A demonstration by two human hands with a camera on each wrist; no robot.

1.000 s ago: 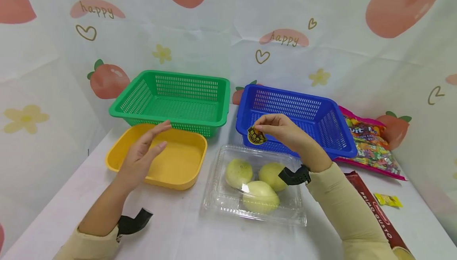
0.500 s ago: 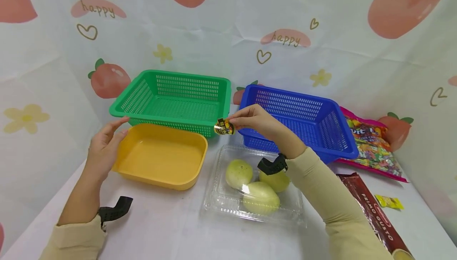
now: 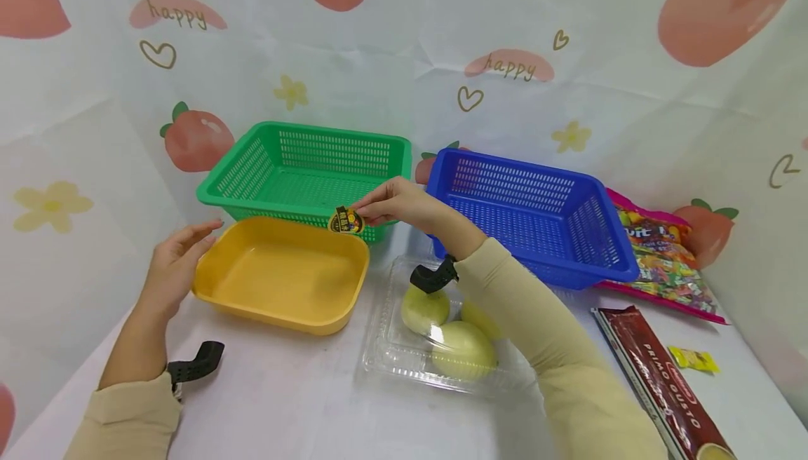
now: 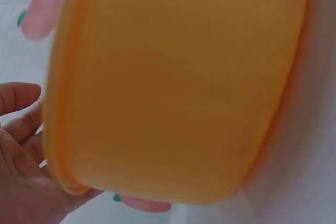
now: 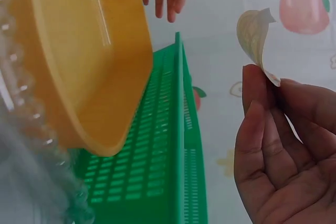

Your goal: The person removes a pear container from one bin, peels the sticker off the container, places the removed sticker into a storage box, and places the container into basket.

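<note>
A small black-and-gold sticker (image 3: 346, 221) hangs from my right hand (image 3: 407, 209), pinched between thumb and fingertips. In the right wrist view the curled, pale back of the sticker (image 5: 254, 38) shows above the fingertips. That hand hovers over the front right corner of the green basket (image 3: 303, 179), close to the far right rim of the yellow basin (image 3: 284, 281). My left hand (image 3: 170, 267) is just outside the basin's left end, thumb and fingers loosely extended, holding nothing. Whether it touches the basin cannot be told.
A clear plastic box (image 3: 404, 369) with three pale-green round fruits (image 3: 463, 351) sits front centre, partly behind my right sleeve. Behind it stands a blue basket (image 3: 530, 214). At right lie a candy bag (image 3: 669, 264), a long red-brown packet (image 3: 663, 376) and a small yellow wrapper (image 3: 693, 360).
My right hand has carried the sticker leftward from the blue basket to the green basket's front corner. My left hand has moved left, from above the yellow basin to beside its left end.
</note>
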